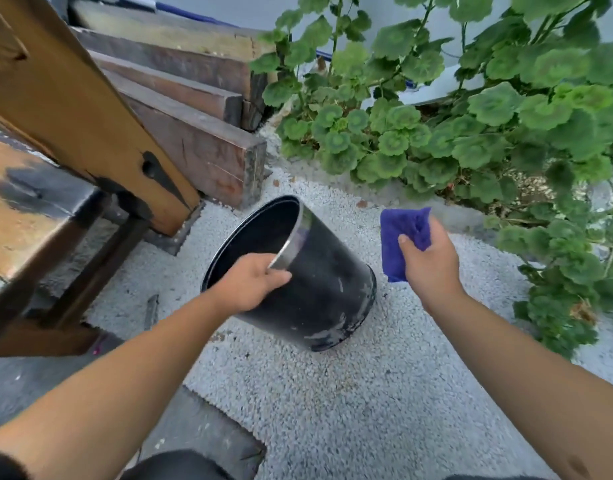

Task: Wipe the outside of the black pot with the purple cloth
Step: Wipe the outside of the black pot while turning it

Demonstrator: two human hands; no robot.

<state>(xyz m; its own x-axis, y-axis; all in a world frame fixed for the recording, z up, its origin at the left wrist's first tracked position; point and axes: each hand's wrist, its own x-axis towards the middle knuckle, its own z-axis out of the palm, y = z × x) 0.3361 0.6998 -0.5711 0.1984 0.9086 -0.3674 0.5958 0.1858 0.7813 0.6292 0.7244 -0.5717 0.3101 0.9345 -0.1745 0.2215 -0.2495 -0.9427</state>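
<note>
One head-worn view looks forward and down, close over gravel ground (367,393)

soft, even daylight, no hard shadows; wide-angle bending at the edges, slight blur throughout.

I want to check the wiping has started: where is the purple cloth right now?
In the head view the purple cloth is right of centre, held up in the right hand, apart from the tilted black pot.

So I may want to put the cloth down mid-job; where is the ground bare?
Bare gravel lies in front of the black pot, between both forearms, and behind it toward the leafy plants. Left is crowded: wooden beams and a bench.
</note>
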